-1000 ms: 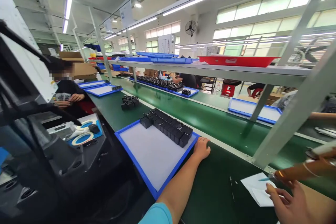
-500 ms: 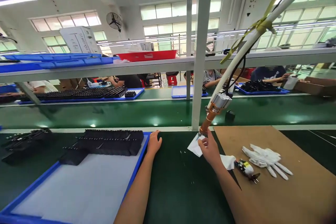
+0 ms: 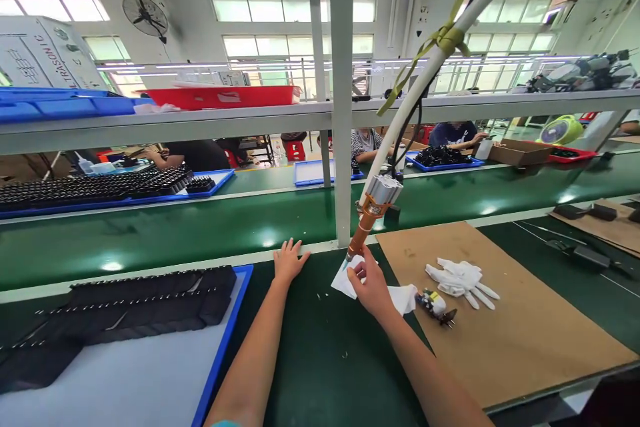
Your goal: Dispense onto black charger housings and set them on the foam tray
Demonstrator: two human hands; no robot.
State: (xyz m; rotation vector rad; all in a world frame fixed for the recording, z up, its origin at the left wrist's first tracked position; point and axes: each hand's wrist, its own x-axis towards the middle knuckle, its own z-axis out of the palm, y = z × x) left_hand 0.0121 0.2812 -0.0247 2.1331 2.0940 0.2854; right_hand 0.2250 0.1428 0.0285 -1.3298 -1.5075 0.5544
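My left hand (image 3: 289, 261) rests near the far edge of the green bench top, fingers spread, holding nothing. My right hand (image 3: 370, 285) is closed, with bent fingers beside the lower end of an orange-brown nozzle tool (image 3: 361, 235) on a white hanging pipe. What its fingertips pinch, if anything, is hidden. Under the nozzle tip and partly behind this hand lies a white paper (image 3: 341, 285). A white cloth or tissue (image 3: 403, 297) shows past my right wrist. To the left, a blue-rimmed tray (image 3: 226, 340) holds rows of black parts (image 3: 165, 310).
A brown board (image 3: 480, 347) on the right bears white gloves (image 3: 463, 280) and a small circuit assembly (image 3: 436, 307) with plug pins. An upright post (image 3: 341, 113) stands ahead. Beyond the green belt (image 3: 280, 220), people sit behind trays of black parts.
The view has turned to the right, so everything sits further left. My left hand's fingers have spread more. My right hand stays at the nozzle tip.
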